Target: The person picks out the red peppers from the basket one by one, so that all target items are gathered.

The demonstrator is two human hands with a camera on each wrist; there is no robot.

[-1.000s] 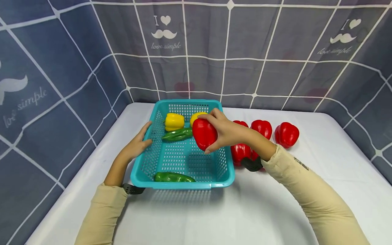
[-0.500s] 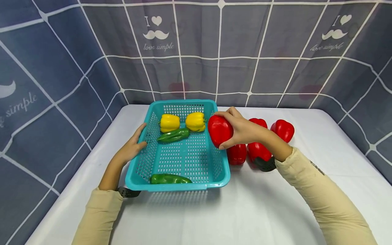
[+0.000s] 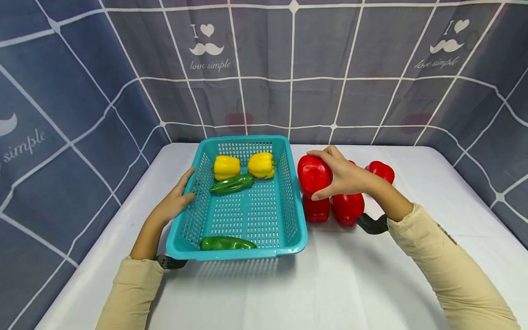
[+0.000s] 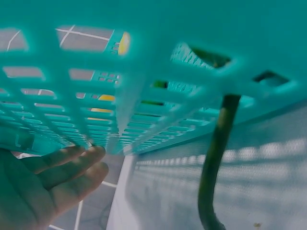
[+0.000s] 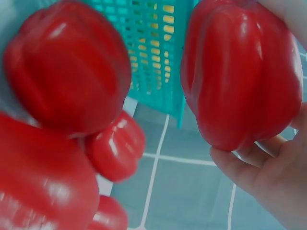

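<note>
A person in cream long sleeves reaches both arms forward, a dark band at each wrist. The left hand point(image 3: 175, 204) lies flat, fingers straight and together, thumb raised, pressed against a basket's point(image 3: 194, 183) side wall. The right hand point(image 3: 344, 176) is lifted off the table, wrist bent, fingers and thumb curled round a red pepper point(image 3: 313, 174), forearm angled inward.

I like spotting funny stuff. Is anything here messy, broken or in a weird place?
Nothing looks spilled or broken. The right hand holds a red pepper in the air beside the teal basket, above other red peppers on the table. The left hand rests on the basket's side.
</note>
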